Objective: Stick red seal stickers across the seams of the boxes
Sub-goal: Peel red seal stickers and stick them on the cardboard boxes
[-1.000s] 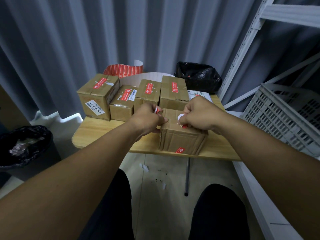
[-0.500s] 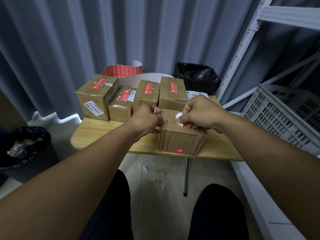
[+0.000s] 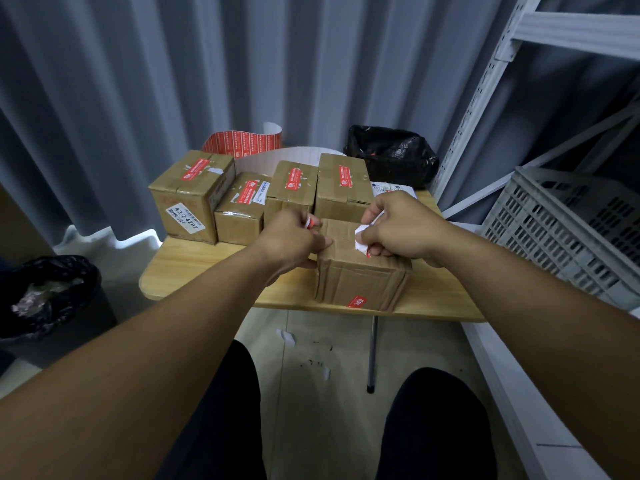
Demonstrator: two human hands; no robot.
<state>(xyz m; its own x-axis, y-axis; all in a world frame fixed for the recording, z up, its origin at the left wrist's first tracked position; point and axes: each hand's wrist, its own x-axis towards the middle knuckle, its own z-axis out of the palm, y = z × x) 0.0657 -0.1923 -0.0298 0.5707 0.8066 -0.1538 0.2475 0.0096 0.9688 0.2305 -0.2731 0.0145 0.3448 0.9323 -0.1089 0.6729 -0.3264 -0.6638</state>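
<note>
A brown cardboard box [image 3: 360, 282] stands at the front edge of the wooden table [image 3: 194, 268], with a red seal sticker [image 3: 359, 301] on its front face. My left hand [image 3: 294, 242] rests at the box's left top edge and pinches a small red-and-white sticker piece [image 3: 310, 223]. My right hand [image 3: 398, 230] is over the box's top right and pinches a white-backed sticker [image 3: 362, 239] with a red end. Behind stand several boxes [image 3: 341, 188] that carry red seals on top.
A curled sheet of red stickers [image 3: 242, 142] lies behind the boxes beside a black bag [image 3: 391, 154]. A grey plastic crate [image 3: 568, 230] and white metal shelving [image 3: 485, 81] stand at the right. A black-lined bin [image 3: 45, 296] sits at the left. Paper scraps lie on the floor.
My hands have drawn slightly apart over the box top; the right hand shifted a little right with the white-backed sticker. The box has not moved.
</note>
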